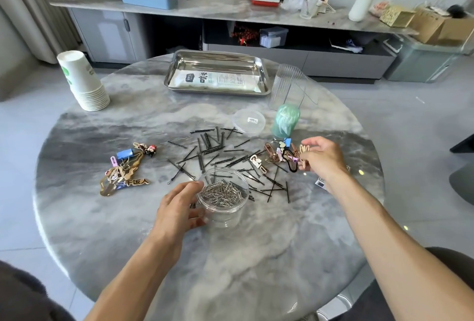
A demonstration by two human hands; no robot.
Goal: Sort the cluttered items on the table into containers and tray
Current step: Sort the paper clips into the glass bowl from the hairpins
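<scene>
The head view looks down on a round grey marble table point(123, 230). Near the middle of its near half stands a clear round plastic tub point(222, 198) holding a heap of thin silver metal pins point(222, 192). The left hand point(179, 207) curls around the tub's left wall, thumb at the rim and fingers against the side, gripping it.

Behind and to the right of the tub, black bobby pins point(218, 151) lie scattered across the table's centre, some crossing one another. The right hand point(322, 156), toward the right edge, pinches a small beige hair clip point(304, 150) between thumb and fingertips, at a cluster of pink, beige and black hair accessories point(282, 155). Just behind that cluster sits a pale green ribbed object point(284, 120), and to its left a clear round lid point(248, 120) lies flat.

Toward the left edge is a second pile of gold, blue and pink hair clips point(125, 166). At the far edge rests a rectangular stainless steel tray point(179, 64) with a printed white packet point(215, 79) inside. A clear ribbed plastic container point(288, 87) lies beside the tray's right end. A leaning stack of white paper cups point(84, 82) stands at the far left edge.
</scene>
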